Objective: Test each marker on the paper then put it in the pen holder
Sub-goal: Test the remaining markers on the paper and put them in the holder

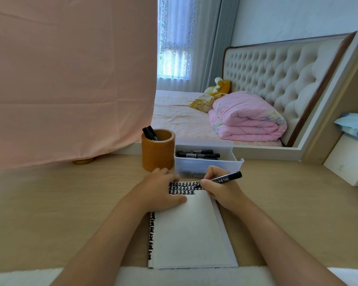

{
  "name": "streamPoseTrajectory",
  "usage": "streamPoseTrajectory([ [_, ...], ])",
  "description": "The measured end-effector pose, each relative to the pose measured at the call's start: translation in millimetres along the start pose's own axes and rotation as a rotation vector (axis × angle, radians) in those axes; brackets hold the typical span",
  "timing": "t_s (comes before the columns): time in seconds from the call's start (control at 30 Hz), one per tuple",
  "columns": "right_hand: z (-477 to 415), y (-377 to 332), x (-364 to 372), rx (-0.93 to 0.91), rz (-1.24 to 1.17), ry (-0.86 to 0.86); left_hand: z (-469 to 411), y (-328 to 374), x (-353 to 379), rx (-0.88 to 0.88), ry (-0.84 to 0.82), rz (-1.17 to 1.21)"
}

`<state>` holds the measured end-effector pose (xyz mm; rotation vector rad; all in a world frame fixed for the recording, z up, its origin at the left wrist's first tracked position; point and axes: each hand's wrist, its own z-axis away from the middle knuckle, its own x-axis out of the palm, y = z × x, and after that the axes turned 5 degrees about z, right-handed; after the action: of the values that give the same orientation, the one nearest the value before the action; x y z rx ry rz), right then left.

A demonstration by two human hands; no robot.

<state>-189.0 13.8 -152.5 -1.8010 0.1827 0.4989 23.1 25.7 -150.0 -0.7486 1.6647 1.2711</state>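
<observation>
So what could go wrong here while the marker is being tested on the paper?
The right hand rests beside the black marks on the paper, so it might smear them. The marker looks uncapped; dropped that way into the pen holder, it could dry out. The left hand pins only the top corner, so the paper may shift.

Black marker [225, 178], white paper [190, 230] with black marks, brown pen holder [157, 153], pink quilt [248, 118].
</observation>
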Motion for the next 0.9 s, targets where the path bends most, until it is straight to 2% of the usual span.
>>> streamPoseTrajectory([
  [0.17, 3.3, -19.5, 4.6, -0.046, -0.079, -0.014, -0.5, -9.2, -15.0, 0.002, 0.071, 0.059],
  [0.33, 0.6, -26.0, 10.4, -0.068, -0.104, -0.119, 3.5, -31.8, -45.2, -0.123, 0.171, 0.091],
  [0.47, 1.1, -21.0, 13.1, -0.098, -0.049, -0.226, 7.3, -46.7, -53.0, -0.216, 0.109, 0.06],
  [0.63, 0.0, -29.2, 14.0, 0.043, -0.233, -0.311, 6.1, -49.2, -40.5, -0.282, 0.015, 0.072],
  [0.7, 1.4, -30.7, 12.9, 0.023, -0.182, -0.313, 5.5, -51.1, -37.4, -0.279, 0.026, 0.067],
  [0.8, 3.0, -32.8, 13.2, -0.028, 0.026, -0.261, 6.7, -56.7, -39.4, -0.291, 0.062, 0.08],
  [0.9, -0.3, -32.6, 16.1, -0.022, 0.135, -0.189, 8.5, -55.0, -45.8, -0.219, 0.176, 0.146],
])
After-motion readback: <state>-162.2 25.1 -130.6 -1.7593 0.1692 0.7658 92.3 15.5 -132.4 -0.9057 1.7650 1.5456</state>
